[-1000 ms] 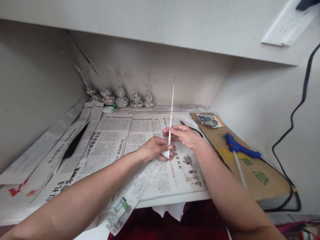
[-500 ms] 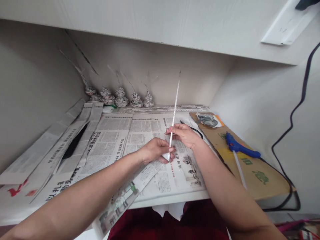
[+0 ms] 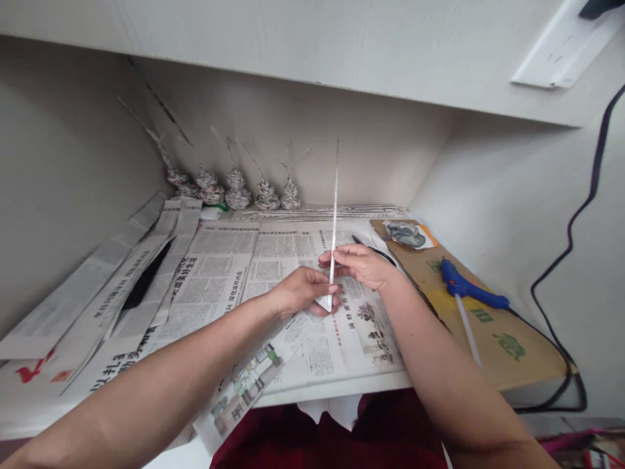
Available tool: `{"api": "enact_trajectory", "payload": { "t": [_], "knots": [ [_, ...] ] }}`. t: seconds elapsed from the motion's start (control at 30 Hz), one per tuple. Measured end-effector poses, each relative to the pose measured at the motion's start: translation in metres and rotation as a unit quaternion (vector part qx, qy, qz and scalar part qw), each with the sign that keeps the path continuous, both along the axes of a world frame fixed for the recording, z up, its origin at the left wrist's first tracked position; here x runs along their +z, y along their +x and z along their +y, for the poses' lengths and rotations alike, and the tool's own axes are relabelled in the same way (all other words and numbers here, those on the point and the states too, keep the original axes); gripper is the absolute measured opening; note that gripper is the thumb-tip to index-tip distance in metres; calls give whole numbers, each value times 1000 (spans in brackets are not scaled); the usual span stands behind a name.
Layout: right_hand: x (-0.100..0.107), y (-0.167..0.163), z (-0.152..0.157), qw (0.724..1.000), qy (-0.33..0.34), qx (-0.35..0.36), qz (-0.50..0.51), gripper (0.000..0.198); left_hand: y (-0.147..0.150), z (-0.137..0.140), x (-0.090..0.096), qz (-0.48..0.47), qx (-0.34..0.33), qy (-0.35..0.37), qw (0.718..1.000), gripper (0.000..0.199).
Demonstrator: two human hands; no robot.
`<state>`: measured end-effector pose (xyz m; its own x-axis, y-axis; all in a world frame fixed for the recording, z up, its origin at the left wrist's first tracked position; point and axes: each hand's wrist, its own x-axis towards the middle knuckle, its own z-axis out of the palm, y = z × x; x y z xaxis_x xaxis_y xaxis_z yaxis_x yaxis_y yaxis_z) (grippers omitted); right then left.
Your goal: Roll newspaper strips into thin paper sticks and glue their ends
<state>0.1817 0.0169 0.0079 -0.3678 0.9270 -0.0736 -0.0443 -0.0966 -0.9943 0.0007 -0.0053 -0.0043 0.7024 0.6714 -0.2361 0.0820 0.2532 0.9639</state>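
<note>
Between my hands stands a thin white paper tube [image 3: 334,215], nearly upright, with a strip of newspaper [image 3: 254,384] running from its lower end toward my lap. My left hand [image 3: 310,290] is closed around the tube's bottom, where the strip meets it. Higher up, my right hand [image 3: 359,264] pinches the tube between thumb and fingers. Under both hands lie printed newspaper sheets [image 3: 288,260] covering the table. Part of the strip is hidden beneath my left hand and forearm.
Several woven paper gourd shapes [image 3: 238,190] line the back wall, left of a bundle of paper sticks [image 3: 327,213]. Cut newspaper strips [image 3: 122,280] lie at left. A blue glue gun [image 3: 471,290] rests on cardboard [image 3: 527,352] at right. A shelf edge [image 3: 312,85] overhangs.
The tube has swung from a rightward lean to almost vertical. My right hand has shifted slightly left and down, and the strip's lower part has moved right.
</note>
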Motion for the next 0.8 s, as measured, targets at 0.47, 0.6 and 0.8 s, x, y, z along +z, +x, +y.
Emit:
{"api": "enact_trajectory", "payload": {
  "t": [0.47, 0.6, 0.8],
  "knots": [
    [0, -3, 1, 996, 14, -90, -19, 24, 0, -1, 0, 5, -10, 4, 1000, 32],
    [2, 0, -1, 1000, 9, -8, -17, 29, 0, 1, -2, -7, -8, 4, 1000, 34],
    [1, 1, 0, 998, 14, -68, -10, 25, 1, -1, -2, -4, -5, -1, 1000, 35]
  ]
}}
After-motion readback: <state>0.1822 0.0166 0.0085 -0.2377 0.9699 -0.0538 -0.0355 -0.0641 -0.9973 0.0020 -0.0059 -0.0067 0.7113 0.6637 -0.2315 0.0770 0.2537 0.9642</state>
